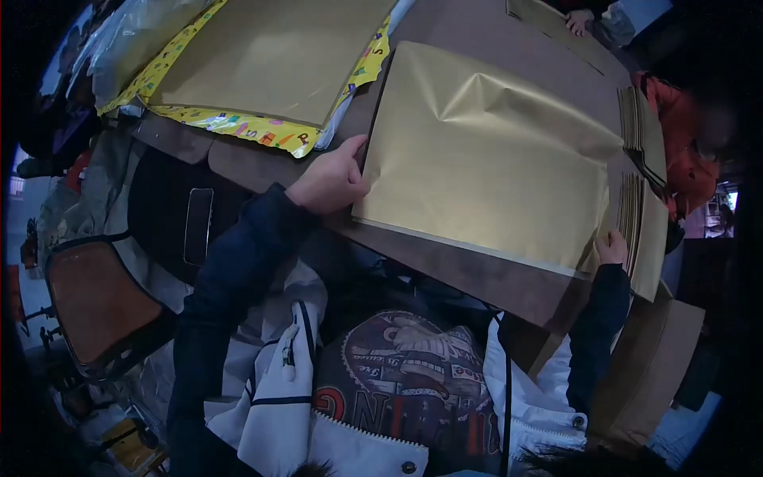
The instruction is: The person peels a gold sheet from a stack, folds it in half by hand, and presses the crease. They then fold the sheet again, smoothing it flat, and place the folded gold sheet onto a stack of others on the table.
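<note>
A large shiny gold sheet (485,175) lies across the brown table in front of me, with a raised crease near its far side. My left hand (332,176) is closed on its left edge, the thumb and fingers pinched together there. At the near right corner, my right hand (610,248) has its fingers closed on the sheet's edge, right beside a stack of folded gold sheets (633,215). The fingertips of both hands are partly hidden.
A pile of gold sheets (270,63) lies on yellow printed wrapping (246,131) at upper left. A phone (199,226) rests on a dark round seat, near a brown chair (107,298). Another person's hand (579,21) is at the far table edge; a person in orange (687,159) sits right.
</note>
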A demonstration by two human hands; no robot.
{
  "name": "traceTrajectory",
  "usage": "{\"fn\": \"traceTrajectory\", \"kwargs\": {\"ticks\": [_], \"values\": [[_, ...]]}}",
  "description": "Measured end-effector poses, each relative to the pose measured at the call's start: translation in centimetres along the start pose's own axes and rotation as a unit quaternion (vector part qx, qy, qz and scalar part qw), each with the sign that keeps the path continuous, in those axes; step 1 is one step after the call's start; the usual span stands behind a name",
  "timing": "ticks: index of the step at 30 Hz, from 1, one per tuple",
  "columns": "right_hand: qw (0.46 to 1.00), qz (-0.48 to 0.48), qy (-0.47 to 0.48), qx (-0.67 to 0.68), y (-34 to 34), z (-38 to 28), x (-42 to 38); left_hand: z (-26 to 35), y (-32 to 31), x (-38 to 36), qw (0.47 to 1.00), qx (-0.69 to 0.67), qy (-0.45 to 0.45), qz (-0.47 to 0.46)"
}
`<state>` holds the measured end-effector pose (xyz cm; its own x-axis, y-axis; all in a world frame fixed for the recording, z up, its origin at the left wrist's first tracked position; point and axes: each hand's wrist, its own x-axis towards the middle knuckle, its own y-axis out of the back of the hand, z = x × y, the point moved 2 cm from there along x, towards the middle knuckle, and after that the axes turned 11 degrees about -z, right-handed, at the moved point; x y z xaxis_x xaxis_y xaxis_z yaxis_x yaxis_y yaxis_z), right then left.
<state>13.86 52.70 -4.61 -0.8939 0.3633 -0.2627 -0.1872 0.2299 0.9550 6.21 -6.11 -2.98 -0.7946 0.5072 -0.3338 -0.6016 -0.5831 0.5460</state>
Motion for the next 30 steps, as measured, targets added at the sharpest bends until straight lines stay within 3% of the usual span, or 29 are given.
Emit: {"fn": "traceTrajectory", "kwargs": {"ticks": [4,5,6,12,16,18,19,22,23,25,26,28,29,30], "values": [[0.998,0.046,0.048,-0.011,-3.1,6.3,4.2,0.4,-1.2,-0.2,0.994,0.069,-0.042,0.074],[0.994,0.045,0.083,0.048,-4.0,8.3,5.5,0.4,-1.4,-0.4,0.993,0.071,-0.060,0.077],[0.986,0.044,0.117,0.108,-4.2,8.1,5.4,0.3,-1.5,-0.5,0.994,0.063,-0.060,0.073],[0.983,0.033,0.113,0.141,-2.8,5.4,3.3,-0.9,-1.7,-1.1,0.984,0.079,-0.121,0.107],[0.985,0.073,0.138,0.079,-2.6,4.3,3.7,-1.0,-1.8,-1.2,0.964,0.177,-0.162,0.115],[0.998,-0.006,0.012,-0.057,-2.1,4.3,3.6,-0.5,-2.1,-1.3,0.977,0.133,-0.135,0.101],[0.998,0.011,0.060,0.015,-2.2,4.2,3.2,-0.2,-2.3,-1.3,0.976,0.133,-0.140,0.100],[0.997,0.055,0.051,0.009,-2.2,3.4,2.7,-0.5,-2.1,-1.1,0.996,0.051,-0.068,0.039],[1.000,0.024,0.006,-0.011,-2.5,4.3,3.2,-0.4,-2.0,-0.7,0.995,0.056,-0.080,0.035],[0.999,0.037,0.015,0.029,-1.9,3.0,2.1,-0.4,-1.6,0.4,0.998,0.053,-0.041,0.014],[0.996,0.041,0.035,0.067,-1.4,2.7,1.7,-2.1,-1.6,1.9,0.994,-0.089,-0.065,-0.025],[0.998,0.060,0.029,0.005,-1.3,3.2,1.6,-0.4,0.1,3.8,0.993,-0.113,-0.011,0.012],[0.999,0.047,0.025,0.000,-1.5,3.3,1.5,-0.1,0.9,5.3,0.967,-0.251,-0.044,0.009],[0.999,0.037,0.023,-0.004,-1.5,3.1,1.6,-0.3,2.1,7.2,0.952,-0.306,-0.007,-0.001]]}}
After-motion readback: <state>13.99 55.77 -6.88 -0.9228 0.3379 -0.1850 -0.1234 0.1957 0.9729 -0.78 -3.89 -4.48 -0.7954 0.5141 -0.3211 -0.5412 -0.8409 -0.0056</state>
